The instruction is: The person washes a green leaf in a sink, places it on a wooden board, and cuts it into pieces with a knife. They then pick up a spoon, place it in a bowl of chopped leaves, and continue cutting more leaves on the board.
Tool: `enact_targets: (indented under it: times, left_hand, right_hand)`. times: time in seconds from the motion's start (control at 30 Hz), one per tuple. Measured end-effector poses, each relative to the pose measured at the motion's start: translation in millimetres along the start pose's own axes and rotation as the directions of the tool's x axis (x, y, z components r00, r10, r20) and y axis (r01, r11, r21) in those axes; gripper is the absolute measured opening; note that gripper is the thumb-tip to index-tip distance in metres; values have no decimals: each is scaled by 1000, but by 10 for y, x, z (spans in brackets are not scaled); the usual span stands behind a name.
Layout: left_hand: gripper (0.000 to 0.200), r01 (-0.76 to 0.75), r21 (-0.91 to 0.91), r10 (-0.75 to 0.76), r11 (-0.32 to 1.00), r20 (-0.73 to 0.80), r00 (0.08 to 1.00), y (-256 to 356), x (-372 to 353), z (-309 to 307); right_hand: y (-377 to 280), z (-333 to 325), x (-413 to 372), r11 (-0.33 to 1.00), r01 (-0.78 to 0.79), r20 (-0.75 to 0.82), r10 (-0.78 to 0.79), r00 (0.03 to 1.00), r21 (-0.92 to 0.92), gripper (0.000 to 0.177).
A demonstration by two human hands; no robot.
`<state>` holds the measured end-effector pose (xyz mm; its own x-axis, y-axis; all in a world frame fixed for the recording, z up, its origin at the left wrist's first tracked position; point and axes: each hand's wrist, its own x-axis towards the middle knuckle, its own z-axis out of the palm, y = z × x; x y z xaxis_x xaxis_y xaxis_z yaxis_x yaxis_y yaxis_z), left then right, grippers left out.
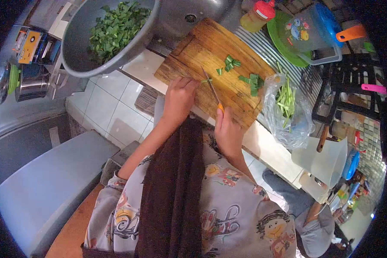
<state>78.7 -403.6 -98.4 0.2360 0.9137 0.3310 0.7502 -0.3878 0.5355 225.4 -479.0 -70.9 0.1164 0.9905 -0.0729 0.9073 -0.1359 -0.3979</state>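
Note:
My right hand grips the orange handle of a knife, its blade pointing away from me over a wooden cutting board. My left hand rests at the board's near left edge, fingers curled together. From its fingertips a short green stem sticks out and meets the blade. Small cut leaves lie beyond the knife, and another clump of cut leaves sits on the board's right part. Beside the board, a clear plastic bag has several pale green stalks on it.
A large grey basin with chopped greens stands at the upper left, by the sink. Behind the board are a red-capped bottle and a green plate. A black stove grate is at right. Another person is at lower right.

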Motion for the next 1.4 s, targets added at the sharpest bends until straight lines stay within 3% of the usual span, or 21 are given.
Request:
enact_targets:
  times: [0.33,0.4,0.53,0.63,0.73,0.83,0.9,1.0,1.07,1.17,1.3,1.4]
  left_hand:
    - [13,-26,-74,27,997,9,1000,-33,39,-4]
    - [19,28,-109,-25,994,24,999,-15,38,4]
    - [17,-35,-70,37,997,32,999,-52,63,-11]
    - [20,-40,-55,47,998,121,992,-25,134,38]
    - [22,-115,-125,121,986,46,992,8,252,16]
    - [25,-92,-130,95,987,19,995,61,244,-147]
    - [24,-25,-85,34,996,113,993,35,183,-263]
    - [21,76,33,-81,997,188,979,-23,53,-286]
    - [20,75,4,-74,997,161,984,-51,25,-241]
    - [18,46,-17,-44,999,109,993,-59,48,-173]
    - [18,-11,-11,12,1000,65,998,-64,88,-124]
    - [17,26,-15,-25,1000,108,994,-61,80,-120]
  right_hand:
    - [-129,19,111,990,-58,93,70,993,-127,28]
    - [-89,52,75,987,-50,64,60,996,-153,28]
    - [64,102,-53,969,-3,-68,-15,998,-248,29]
    - [148,-55,62,984,-62,11,64,998,-168,28]
    - [214,-117,146,997,-69,-37,68,997,-23,25]
    - [160,-152,135,988,-109,-17,112,994,108,21]
    - [145,-149,91,978,-134,1,136,991,159,19]
    - [128,-46,46,972,-89,-44,100,994,216,18]
    - [118,0,25,966,-31,-100,58,993,255,16]
    - [69,-29,18,967,-132,34,127,991,220,16]
    - [29,-24,19,975,-113,-8,116,993,191,16]
    - [20,12,29,987,-118,49,113,992,107,17]
